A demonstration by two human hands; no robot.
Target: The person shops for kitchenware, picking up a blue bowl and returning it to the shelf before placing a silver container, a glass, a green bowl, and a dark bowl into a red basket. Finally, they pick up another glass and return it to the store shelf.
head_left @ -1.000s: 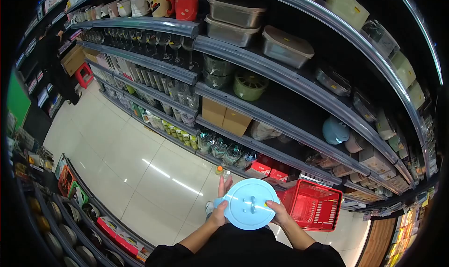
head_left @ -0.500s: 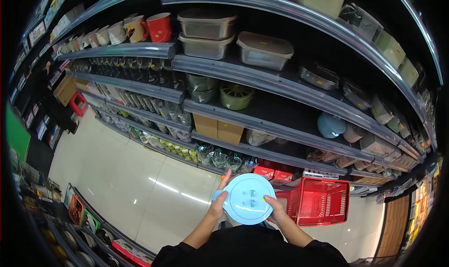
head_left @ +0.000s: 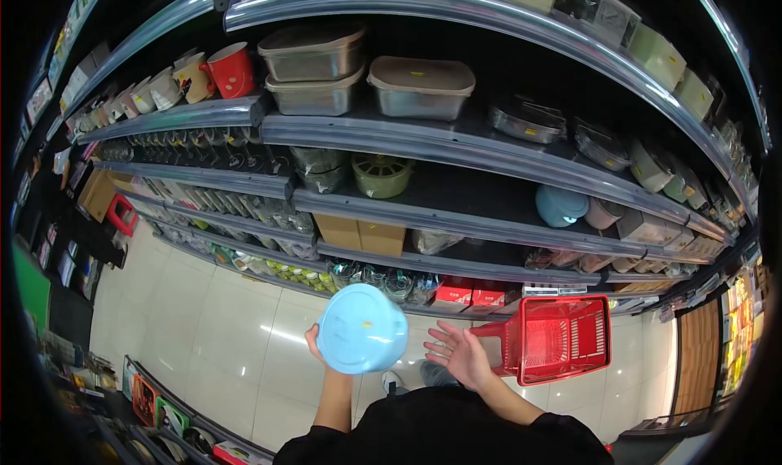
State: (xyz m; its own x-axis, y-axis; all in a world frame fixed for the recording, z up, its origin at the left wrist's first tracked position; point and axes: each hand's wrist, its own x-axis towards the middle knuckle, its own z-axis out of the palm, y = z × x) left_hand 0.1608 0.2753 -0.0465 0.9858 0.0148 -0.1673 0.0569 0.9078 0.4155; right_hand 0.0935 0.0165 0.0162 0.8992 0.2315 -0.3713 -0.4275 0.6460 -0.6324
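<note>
A light-blue lidded bowl is tipped with its underside, bearing a small yellow sticker, turned towards me. My left hand grips it at the left edge, and the bowl hides most of those fingers. To its right, my right hand is open and holds nothing, its fingers spread and the palm partly up. The bowl's lid faces away from me.
A red shopping basket is to the right of my right hand. Ahead, shelves carry metal food boxes, a red mug, a green pot and another blue bowl. A person in dark clothes is at far left.
The bowl has moved left and been turned from its lid to its underside. My right hand has let go of it and opened. The view has shifted slightly right.
</note>
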